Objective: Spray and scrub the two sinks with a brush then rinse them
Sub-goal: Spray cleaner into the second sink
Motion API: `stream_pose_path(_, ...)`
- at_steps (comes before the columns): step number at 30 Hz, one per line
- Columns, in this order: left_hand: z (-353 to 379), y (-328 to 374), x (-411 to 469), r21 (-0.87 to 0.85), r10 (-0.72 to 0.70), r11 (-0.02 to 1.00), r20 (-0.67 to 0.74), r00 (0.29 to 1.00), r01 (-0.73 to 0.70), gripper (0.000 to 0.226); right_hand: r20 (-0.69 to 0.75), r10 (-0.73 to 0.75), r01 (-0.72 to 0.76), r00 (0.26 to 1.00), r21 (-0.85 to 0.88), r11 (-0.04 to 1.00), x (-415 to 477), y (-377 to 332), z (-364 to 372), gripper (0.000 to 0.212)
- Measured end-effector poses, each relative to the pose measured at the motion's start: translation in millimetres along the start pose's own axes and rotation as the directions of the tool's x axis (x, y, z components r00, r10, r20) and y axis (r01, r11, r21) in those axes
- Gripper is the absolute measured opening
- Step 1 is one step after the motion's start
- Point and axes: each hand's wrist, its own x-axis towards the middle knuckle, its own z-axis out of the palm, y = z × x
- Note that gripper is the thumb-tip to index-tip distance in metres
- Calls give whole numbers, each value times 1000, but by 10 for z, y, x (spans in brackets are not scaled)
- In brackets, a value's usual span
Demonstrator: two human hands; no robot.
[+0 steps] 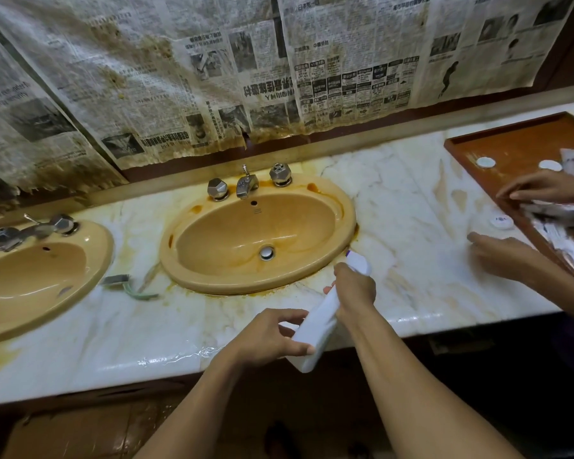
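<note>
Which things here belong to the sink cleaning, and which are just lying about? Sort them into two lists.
For the job: spray bottle, held by left hand and right hand; brush; middle sink; left sink.

Lying about: wooden tray, sachets, round lids, newspaper, another person's hands.

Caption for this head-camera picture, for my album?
The left hand and right hand grip a spray bottle pointed toward the right sink; brush lies beside it.
</note>
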Motion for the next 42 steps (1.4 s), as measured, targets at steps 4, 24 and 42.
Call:
stream_pose_path(4, -17, 80, 1, -23, 35, 999, -79, 996, -37, 63, 72, -161, 165, 984, -53, 985, -8, -139, 122, 19)
stream_pose_path(24, -422, 105, 98, -7, 76, 997, -27, 997, -77, 51, 7, -103, 103, 995, -30, 994, -45, -231, 523, 24)
stream_pose_path(42, -859, -72, 473, 84, 207, 971, 170, 963, -224, 58, -211, -101, 116, 972, 63, 991, 63, -188, 742, 13)
